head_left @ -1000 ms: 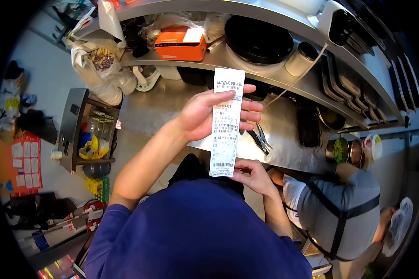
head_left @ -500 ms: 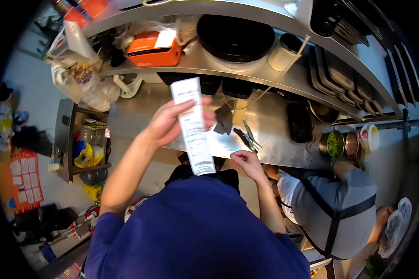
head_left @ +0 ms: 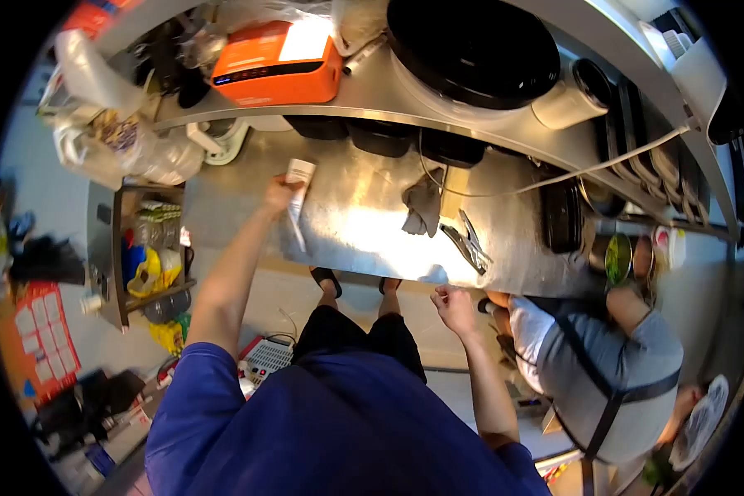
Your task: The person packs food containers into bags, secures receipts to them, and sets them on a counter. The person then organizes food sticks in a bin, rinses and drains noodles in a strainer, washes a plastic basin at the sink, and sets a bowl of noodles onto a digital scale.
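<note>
Over the left part of the steel table (head_left: pixel 355 186), my left hand (head_left: pixel 281 196) is closed on a long printed paper receipt (head_left: pixel 299 183). The strip hangs down from my fingers and is seen at a steep angle. My right hand (head_left: pixel 455 309) is at the table's front edge, fingers curled in, with nothing showing in them. Just beyond it on the tabletop lie black-and-metal tongs (head_left: pixel 469 245). A crumpled dark cloth (head_left: pixel 422 205) is a little farther back.
A shelf (head_left: pixel 372 103) above the table holds an orange box (head_left: pixel 274 70) and a large black lid (head_left: pixel 475 50). Black containers (head_left: pixel 380 136) stand beneath it. A person in a grey shirt (head_left: pixel 612 364) with dark straps is close at my right, near a bowl of greens (head_left: pixel 618 259).
My left hand has carried the receipt from in front of me forward, down and left over the table. My right hand stays near the table edge. The view has shifted.
</note>
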### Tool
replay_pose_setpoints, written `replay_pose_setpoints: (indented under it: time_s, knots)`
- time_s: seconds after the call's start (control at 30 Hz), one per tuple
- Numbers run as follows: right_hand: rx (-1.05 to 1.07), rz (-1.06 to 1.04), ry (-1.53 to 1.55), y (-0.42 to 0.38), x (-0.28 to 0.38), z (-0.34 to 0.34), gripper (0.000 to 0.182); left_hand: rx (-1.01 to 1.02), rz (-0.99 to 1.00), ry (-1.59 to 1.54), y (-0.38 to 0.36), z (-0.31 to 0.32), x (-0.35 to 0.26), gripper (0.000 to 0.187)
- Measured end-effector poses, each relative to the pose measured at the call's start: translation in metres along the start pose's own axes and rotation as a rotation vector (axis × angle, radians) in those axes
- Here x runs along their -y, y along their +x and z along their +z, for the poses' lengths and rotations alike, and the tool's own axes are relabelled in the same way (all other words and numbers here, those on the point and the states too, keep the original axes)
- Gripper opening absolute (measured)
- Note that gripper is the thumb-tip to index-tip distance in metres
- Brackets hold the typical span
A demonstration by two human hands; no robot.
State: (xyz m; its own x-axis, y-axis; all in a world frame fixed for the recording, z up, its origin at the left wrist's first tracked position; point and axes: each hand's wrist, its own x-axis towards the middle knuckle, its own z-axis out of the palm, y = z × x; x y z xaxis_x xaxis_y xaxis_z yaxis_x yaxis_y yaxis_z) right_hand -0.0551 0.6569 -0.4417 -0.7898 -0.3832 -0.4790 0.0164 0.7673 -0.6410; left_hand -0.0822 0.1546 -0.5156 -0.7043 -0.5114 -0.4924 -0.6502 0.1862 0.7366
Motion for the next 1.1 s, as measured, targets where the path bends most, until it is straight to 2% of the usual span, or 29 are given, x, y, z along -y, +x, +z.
replay_pose_setpoints:
  time_s: [0.03, 0.07, 0.1, 0.17, 0.2, 0.23, 0.27, 0.3, 0.33, 0.37, 0.4, 0.43, 0.5, 0.57, 0.6, 0.63, 0.67, 0.7, 0.73, 0.77, 0.8, 0.83, 0.87, 0.9, 1.0, 1.07, 1.1]
  knots:
    - [0.005, 0.024, -0.063, -0.006, 0.002, 0.003, 0.028, -0.054, -0.075, -0.143, -0.004, -0.006, -0.009, 0.028]
    - [0.0, 0.05, -0.1, -0.009, 0.002, 0.012, 0.031, -0.027, -0.023, -0.151, 0.027, -0.016, 0.027, 0.027]
    - [-0.007, 0.064, -0.118, -0.009, 0.008, 0.021, 0.031, 0.013, 0.143, -0.228, 0.033, -0.023, 0.042, 0.028]
    - [-0.09, 0.036, -0.086, -0.004, 0.024, 0.039, 0.029, -0.169, 0.263, -0.267, 0.058, -0.037, 0.095, 0.032]
    - [-0.211, -0.074, -0.04, 0.009, 0.034, 0.046, 0.029, -0.178, 0.254, -0.289, 0.045, -0.043, 0.092, 0.032]
    - [-0.328, -0.218, -0.164, 0.028, 0.044, 0.05, 0.031, -0.305, 0.252, -0.174, 0.025, -0.058, 0.093, 0.034]
    - [-0.354, -0.214, -0.194, 0.05, 0.056, 0.052, 0.043, -0.429, 0.247, -0.052, -0.001, -0.078, 0.089, 0.036]
    - [-0.407, -0.266, -0.226, 0.075, 0.077, 0.051, 0.06, -0.295, 0.202, -0.112, -0.03, -0.095, 0.092, 0.036]
    - [-0.407, -0.217, -0.222, 0.102, 0.086, 0.054, 0.069, -0.144, 0.165, -0.171, -0.066, -0.11, 0.096, 0.036]
    - [-0.368, -0.06, -0.265, 0.136, 0.085, 0.064, 0.074, -0.041, 0.121, -0.263, -0.109, -0.125, 0.093, 0.035]
    - [-0.356, -0.007, -0.229, 0.162, 0.086, 0.068, 0.077, 0.079, 0.086, -0.355, -0.15, -0.138, 0.09, 0.035]
    - [-0.461, -0.017, -0.381, 0.19, 0.07, 0.082, 0.08, 0.098, 0.049, -0.515, -0.182, -0.149, 0.096, 0.035]
    - [-0.481, 0.068, -0.655, 0.208, 0.088, 0.086, 0.082, 0.118, 0.013, -0.459, -0.226, -0.183, 0.127, 0.034]
    - [-0.518, 0.155, -0.407, 0.246, 0.031, 0.107, 0.087, 0.072, -0.002, -0.42, -0.239, -0.249, 0.144, 0.034]
    - [-0.44, 0.267, -0.505, 0.194, 0.12, 0.101, 0.094, 0.036, 0.062, -0.468, -0.246, -0.279, 0.134, 0.031]
    - [-0.467, 0.284, -0.441, 0.164, 0.166, 0.116, 0.098, -0.029, 0.101, -0.532, -0.264, -0.316, 0.134, 0.029]
    - [-0.508, 0.206, -0.565, 0.143, 0.183, 0.133, 0.088, -0.125, 0.069, -0.556, -0.286, -0.358, 0.125, 0.029]
    - [-0.83, -0.254, -0.592, 0.137, 0.158, 0.167, 0.073, -0.176, 0.249, -0.397, -0.302, -0.407, 0.101, 0.028]
    - [-0.848, -0.283, -0.514, 0.12, 0.198, 0.199, 0.063, -0.224, 0.412, -0.216, -0.326, -0.463, 0.083, 0.027]
    - [-0.746, -0.322, -0.38, 0.107, 0.226, 0.231, 0.059, -0.347, 0.541, -0.171, -0.353, -0.509, 0.071, 0.021]
    - [-0.625, -0.279, -0.304, 0.094, 0.266, 0.269, 0.057, -0.459, 0.754, -0.193, -0.383, -0.555, 0.076, 0.015]
    - [-0.494, -0.415, -0.202, 0.087, 0.295, 0.305, 0.053, -0.86, 0.725, -0.318, -0.426, -0.568, 0.08, 0.019]
    - [-0.293, -0.42, -0.015, 0.072, 0.347, 0.337, 0.05, -0.667, 0.913, -0.513, -0.438, -0.602, 0.062, 0.02]
    - [-0.139, -0.5, 0.019, 0.06, 0.399, 0.364, 0.048, -0.436, 1.061, -0.711, -0.45, -0.637, 0.045, 0.027]
    - [0.185, -0.574, -0.057, 0.07, 0.494, 0.434, 0.045, -0.256, 1.333, -0.49, -0.474, -0.709, 0.0, 0.019]
    - [0.197, -0.657, -0.097, 0.094, 0.543, 0.476, 0.043, -0.124, 1.492, -0.313, -0.469, -0.754, -0.021, 0.014]
    - [0.199, -0.66, -0.129, 0.107, 0.563, 0.493, 0.043, -0.149, 1.538, -0.275, -0.455, -0.765, -0.022, 0.013]
